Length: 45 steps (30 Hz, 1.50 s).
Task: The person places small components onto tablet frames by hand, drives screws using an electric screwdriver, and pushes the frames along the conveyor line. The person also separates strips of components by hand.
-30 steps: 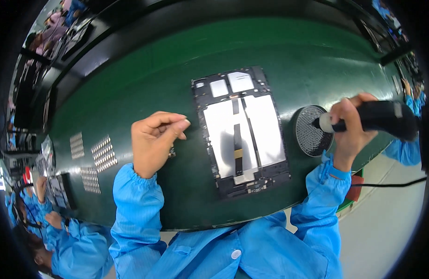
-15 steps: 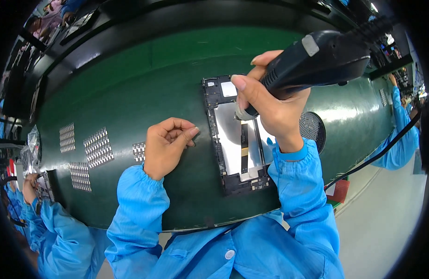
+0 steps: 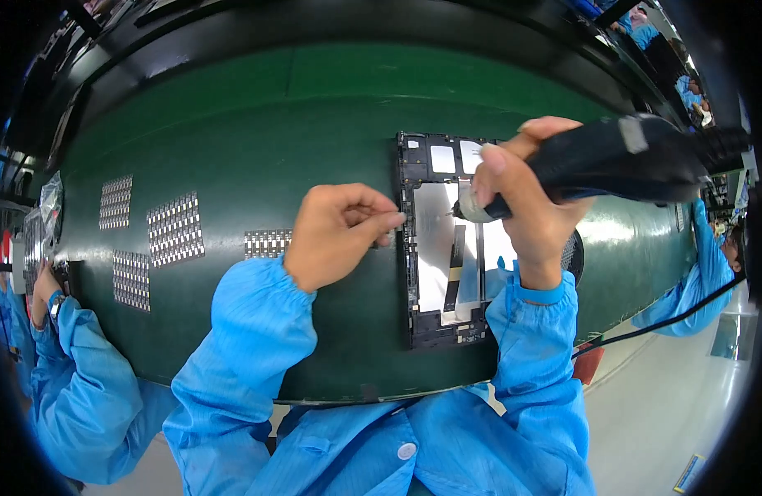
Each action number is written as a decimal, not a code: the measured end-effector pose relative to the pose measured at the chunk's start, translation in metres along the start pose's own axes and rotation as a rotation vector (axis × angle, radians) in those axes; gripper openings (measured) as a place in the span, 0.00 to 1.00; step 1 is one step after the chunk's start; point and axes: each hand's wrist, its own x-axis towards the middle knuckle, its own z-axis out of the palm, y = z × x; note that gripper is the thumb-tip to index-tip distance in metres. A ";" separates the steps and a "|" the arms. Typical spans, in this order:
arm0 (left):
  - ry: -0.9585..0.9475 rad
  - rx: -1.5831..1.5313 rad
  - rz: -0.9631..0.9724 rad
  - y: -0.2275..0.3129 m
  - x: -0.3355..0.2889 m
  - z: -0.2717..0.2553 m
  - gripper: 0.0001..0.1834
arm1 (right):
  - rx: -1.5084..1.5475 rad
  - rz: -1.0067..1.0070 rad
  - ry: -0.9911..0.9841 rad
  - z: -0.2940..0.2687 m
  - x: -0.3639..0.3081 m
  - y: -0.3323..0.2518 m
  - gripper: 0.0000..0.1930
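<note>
On the green table lies an opened tablet [image 3: 435, 248], with a black frame, silver metal plates and a dark ribbon strip down its middle. My right hand [image 3: 534, 202] is wrapped around a black corded electric screwdriver [image 3: 616, 161]. The tool is tilted, its bit pointing left over the upper middle of the tablet; whether the bit touches cannot be told. Thumb and fingers of my left hand [image 3: 340, 227] are pinched together at the tablet's left edge. Anything between those fingertips is too small to make out.
Several sheets of small parts [image 3: 176, 229] lie to the left, one sheet [image 3: 267, 243] partly behind my left hand. A dark round mesh-like item [image 3: 573, 255] sits right of the tablet. A black cable [image 3: 662, 318] crosses the right side. Co-workers' blue sleeves [image 3: 88, 384] show at both sides.
My left hand has moved right to the tablet's edge, still pinched. The screwdriver leans more sideways in my right hand. The whole view has shifted slightly.
</note>
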 end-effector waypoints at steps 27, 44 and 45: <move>-0.017 0.149 -0.089 -0.001 0.025 0.004 0.07 | 0.074 0.003 -0.081 0.033 -0.003 0.011 0.17; -0.034 0.101 0.035 -0.009 0.027 0.000 0.06 | -0.207 -0.071 -0.316 0.043 -0.004 0.004 0.18; -0.052 0.087 0.053 -0.010 0.028 0.000 0.06 | -0.225 -0.055 -0.293 0.046 -0.006 0.002 0.18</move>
